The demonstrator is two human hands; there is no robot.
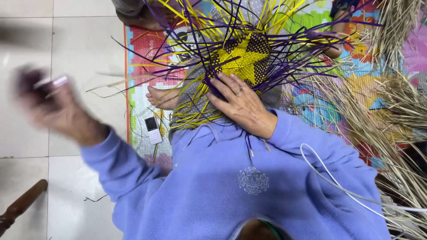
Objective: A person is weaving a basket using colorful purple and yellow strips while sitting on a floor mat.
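On my lap lies a woven piece (pixel 245 58) with a yellow star on a purple and yellow checked ground. Loose yellow and purple strips (pixel 187 53) stick out from it on all sides. My right hand (pixel 242 106), a ring on one finger, lies flat on the near edge of the weave and presses it down. My left hand (pixel 46 103) is raised out to the left over the tiled floor and is blurred by motion. It is closed around a small dark object (pixel 33 84) with a pale pink end. Both sleeves are lavender blue.
A colourful play mat (pixel 142 49) covers the floor under the work, with a small white handset (pixel 153 129) and my bare foot (pixel 162 98) on it. Dry straw (pixel 391 106) is heaped on the right. Another person's limbs (pixel 142 15) show at the top. A wooden handle (pixel 21 205) lies bottom left.
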